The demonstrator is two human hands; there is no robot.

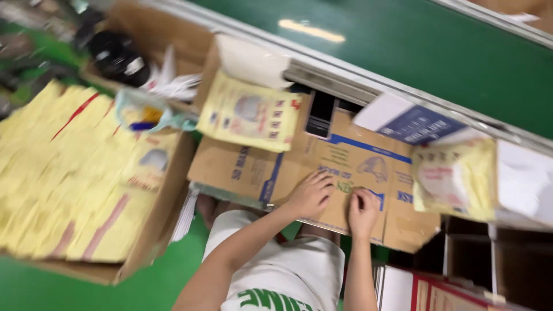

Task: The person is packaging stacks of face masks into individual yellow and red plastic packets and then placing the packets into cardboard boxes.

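My left hand (311, 194) lies flat, fingers spread, on the flattened cardboard box (322, 167) across my lap; my right hand (364, 212), fingers curled narrow, pinches a small greenish thing (345, 186) on it, too blurred to tell. It looks light and thin, best taken by its edge. Left of the cardboard, an open carton (155, 230) holds stacked yellow packets (63, 178).

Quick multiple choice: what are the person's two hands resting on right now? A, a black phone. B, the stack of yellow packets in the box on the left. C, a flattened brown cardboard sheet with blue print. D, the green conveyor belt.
C: both the left hand and the right hand lie on the flattened cardboard sheet, with a small greenish piece between their fingertips.
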